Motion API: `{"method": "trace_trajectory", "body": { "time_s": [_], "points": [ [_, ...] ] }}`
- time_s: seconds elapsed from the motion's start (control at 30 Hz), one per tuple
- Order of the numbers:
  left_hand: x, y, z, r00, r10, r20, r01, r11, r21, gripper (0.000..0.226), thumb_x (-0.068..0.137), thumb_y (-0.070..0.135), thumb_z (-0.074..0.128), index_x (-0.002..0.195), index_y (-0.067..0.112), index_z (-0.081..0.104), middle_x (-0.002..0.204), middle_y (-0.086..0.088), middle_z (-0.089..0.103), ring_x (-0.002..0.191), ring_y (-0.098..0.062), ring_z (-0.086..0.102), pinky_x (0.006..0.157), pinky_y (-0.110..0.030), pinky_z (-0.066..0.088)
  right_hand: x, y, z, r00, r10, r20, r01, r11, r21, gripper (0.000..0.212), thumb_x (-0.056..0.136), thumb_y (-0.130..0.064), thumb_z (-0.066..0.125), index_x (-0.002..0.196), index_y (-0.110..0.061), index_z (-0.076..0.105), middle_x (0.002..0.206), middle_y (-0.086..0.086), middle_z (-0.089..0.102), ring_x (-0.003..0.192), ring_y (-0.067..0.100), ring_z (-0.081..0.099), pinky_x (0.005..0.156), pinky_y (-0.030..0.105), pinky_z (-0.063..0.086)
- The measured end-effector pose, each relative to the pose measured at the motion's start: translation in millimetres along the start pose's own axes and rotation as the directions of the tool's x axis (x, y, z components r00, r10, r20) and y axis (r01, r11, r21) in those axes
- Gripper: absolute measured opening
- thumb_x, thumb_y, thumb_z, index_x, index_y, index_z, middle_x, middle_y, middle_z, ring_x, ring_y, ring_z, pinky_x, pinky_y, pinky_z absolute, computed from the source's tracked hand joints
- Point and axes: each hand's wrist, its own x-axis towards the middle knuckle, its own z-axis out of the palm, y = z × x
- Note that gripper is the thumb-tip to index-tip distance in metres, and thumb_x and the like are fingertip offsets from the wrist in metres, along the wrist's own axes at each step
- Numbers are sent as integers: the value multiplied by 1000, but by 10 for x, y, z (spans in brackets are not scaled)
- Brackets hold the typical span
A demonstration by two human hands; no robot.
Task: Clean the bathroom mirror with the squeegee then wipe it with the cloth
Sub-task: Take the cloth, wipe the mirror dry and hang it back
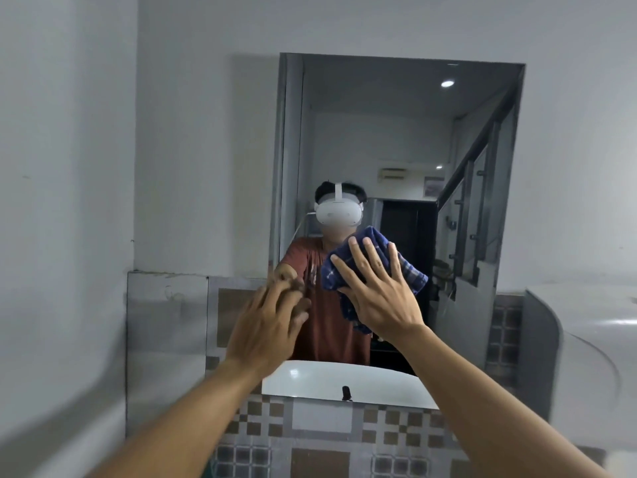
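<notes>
The bathroom mirror (396,139) hangs on the white wall ahead, tall and frameless. My right hand (379,291) lies flat with fingers spread, pressing a blue checked cloth (410,270) against the lower middle of the glass. My left hand (265,322) is raised near the mirror's lower left edge, blurred, fingers loosely curled, holding nothing. Its reflection meets it at the glass. No squeegee is in view. The mirror reflects a person in a reddish shirt wearing a white headset.
A white basin (310,381) with a dark tap (346,393) sits under the mirror. Brown and grey patterned tiles (379,429) cover the wall below. A wall closes in on the left, and a white curved ledge (586,322) stands at the right.
</notes>
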Motion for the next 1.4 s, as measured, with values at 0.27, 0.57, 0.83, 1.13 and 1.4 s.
{"method": "trace_trajectory", "body": {
  "time_s": [0.27,0.57,0.83,1.13,1.4],
  "points": [
    [940,-49,-332,986,113,122,-132,978,162,87,87,38,68,158,22,20,165,-19,8,152,-40,6,120,-47,10,-109,200,-56,987,156,31,-157,987,42,58,105,-47,21,158,-24,29,166,15,22,154,35,15,122,63,10],
    [944,-19,-323,990,87,114,-110,971,212,89,88,49,65,159,28,16,166,-18,3,152,-37,2,117,-43,5,-301,757,-95,889,455,-51,-445,884,143,60,105,-51,21,159,-26,23,168,15,13,156,34,6,123,62,8],
    [1152,30,-494,994,106,19,-108,973,205,55,85,37,68,136,22,52,140,-14,42,128,-35,39,101,-50,45,-708,704,25,731,682,-21,-657,713,245,62,104,-53,21,161,-28,17,169,11,2,156,30,-4,124,57,2],
    [1314,-168,-434,989,137,60,-147,965,217,83,88,38,67,157,22,24,163,-15,16,150,-35,13,111,-56,41,-1157,179,341,750,661,23,-633,708,313,62,106,-52,16,159,-21,17,169,10,2,156,29,-5,120,64,19],
    [1315,-173,-447,990,134,51,-142,962,233,79,88,42,66,155,24,30,162,-13,22,150,-34,16,104,-53,48,-604,-422,357,907,419,-47,-403,894,196,57,106,-47,30,157,-21,31,165,14,16,154,32,8,121,65,12]
  ]
}}
